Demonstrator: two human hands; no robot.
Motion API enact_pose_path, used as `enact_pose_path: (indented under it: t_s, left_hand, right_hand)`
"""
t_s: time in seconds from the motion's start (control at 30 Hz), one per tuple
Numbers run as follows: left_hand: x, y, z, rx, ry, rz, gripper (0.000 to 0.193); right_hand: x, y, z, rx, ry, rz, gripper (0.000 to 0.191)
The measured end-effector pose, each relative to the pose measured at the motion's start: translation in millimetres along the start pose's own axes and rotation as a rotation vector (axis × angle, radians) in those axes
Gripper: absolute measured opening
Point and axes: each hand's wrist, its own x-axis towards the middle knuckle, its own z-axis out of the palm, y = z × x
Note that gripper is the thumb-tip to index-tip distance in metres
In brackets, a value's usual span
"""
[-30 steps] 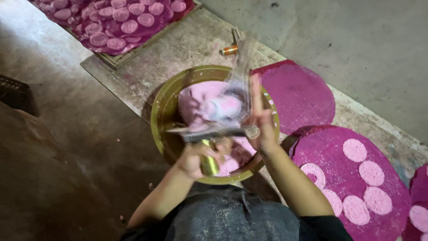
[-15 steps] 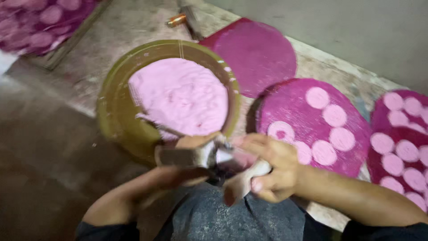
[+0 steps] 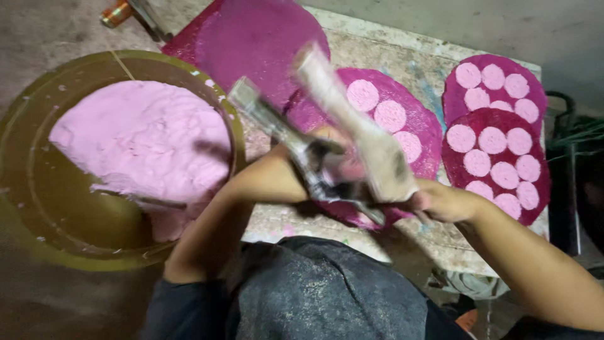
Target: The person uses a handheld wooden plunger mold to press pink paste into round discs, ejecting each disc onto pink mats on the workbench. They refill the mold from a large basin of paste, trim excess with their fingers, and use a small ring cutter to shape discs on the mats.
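Observation:
Both my hands hold a hinged metal press with two long handles above a round magenta mat that carries several pale pink dough discs. My right hand grips the press at its lower end. My left hand is mostly hidden behind the press and seems to grasp its middle. One handle, pale and smeared with dough, is blurred and points up and left. A wide olive bowl with a mass of pink dough sits to the left of my left forearm.
A bare magenta mat lies behind the bowl. Two more magenta mats with pink discs overlap at the right of the stone slab. An orange can lies at the top left. Dark objects stand beyond the slab's right edge.
My hands and the press have moved right, away from the bowl and over the mat with discs. The press handles now stand spread and raised. The view has shifted right.

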Motion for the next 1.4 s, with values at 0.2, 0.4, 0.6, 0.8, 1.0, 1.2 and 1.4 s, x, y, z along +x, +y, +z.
enact_pose_path:
  t_s: [0.2,0.4,0.6,0.8,1.0,1.2,1.4]
  left_hand:
    - [108.3,-29.6,-12.5,-1.143,-0.426,1.007,0.077]
    - [183.2,-101.2,-6.2,-1.375,-0.25,0.971,0.047]
    - [212.7,-139.8,-34.3,-1.6,-0.196,0.958,0.03]
    - [206.0,-160.3,-50.7,-1.567,-0.213,0.92,0.029]
    - [207.5,-148.4,-39.5,-1.58,-0.183,0.931,0.03]
    - [184.8,-121.6,-64.8,-1.248,-0.13,0.929,0.051]
    - [121.7,-123.0,-34.0,-0.435,0.405,0.359,0.059]
  right_hand:
    - [-15.6,50.6,-28.9,0.356,0.03,0.086,0.114]
    - [-2.1,34.4,-65.0,0.083,0.075,0.259,0.111]
    - [44.6,44.5,-69.5,-0.054,0.285,0.375,0.098]
    - [68.3,48.0,-48.9,-0.14,0.316,0.307,0.092]
    - [65.9,44.2,-48.4,-0.096,0.381,0.17,0.085]
    - [83.9,58.8,-19.3,0.09,0.325,-0.177,0.086]
    - [34.8,46.1,1.1,-0.068,0.469,-0.556,0.094]
